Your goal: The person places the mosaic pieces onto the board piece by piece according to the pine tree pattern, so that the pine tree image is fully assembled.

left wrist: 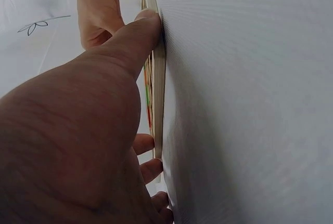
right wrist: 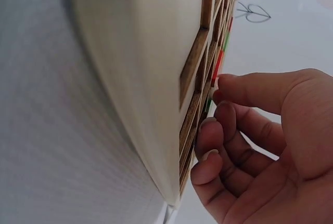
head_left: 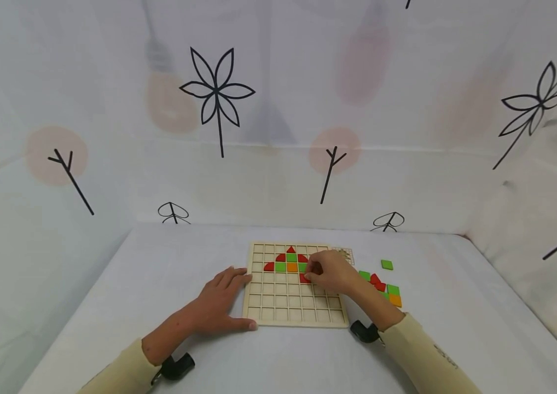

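Note:
A square wooden grid board lies on the white table, with a stepped pattern of red, green and orange tiles in its upper middle cells. My left hand steadies the board's left side, fingers spread along the edge and thumb at the near left corner. Over the board, my right hand pinches a red tile at a cell just below the pattern. In the right wrist view, the thumb meets the end of the red tile; the fingertips partly hide the contact.
Right of the board lie several loose red, green and orange tiles, with a single green tile farther back. A small patterned card sits by the board's far right corner, partly behind my right hand. Printed white cloth encloses the table.

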Available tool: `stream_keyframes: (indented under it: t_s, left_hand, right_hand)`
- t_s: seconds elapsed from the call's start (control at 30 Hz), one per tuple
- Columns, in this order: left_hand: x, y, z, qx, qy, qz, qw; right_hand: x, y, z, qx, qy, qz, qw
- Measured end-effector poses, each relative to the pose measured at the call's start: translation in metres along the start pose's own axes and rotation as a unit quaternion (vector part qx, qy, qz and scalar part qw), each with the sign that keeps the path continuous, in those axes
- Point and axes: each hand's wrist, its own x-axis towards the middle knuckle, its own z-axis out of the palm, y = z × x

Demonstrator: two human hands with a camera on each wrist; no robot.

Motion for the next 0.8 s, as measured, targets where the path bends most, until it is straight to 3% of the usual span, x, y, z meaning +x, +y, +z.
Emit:
stream_keyframes:
  t_s: [0.3,0.8]
  left_hand:
    - [0.002,-0.002,0.003,0.003,-0.002,-0.001,1.0000]
    - [0.001,-0.001,0.002,0.003,-0.001,-0.002,1.0000]
  right_hand:
    - [-0.016,0.003,-0.017,0.007,0.012,0.008,1.000]
    - [-0.046,0.036,-0.037,-0.005,0.057,0.004,0.998]
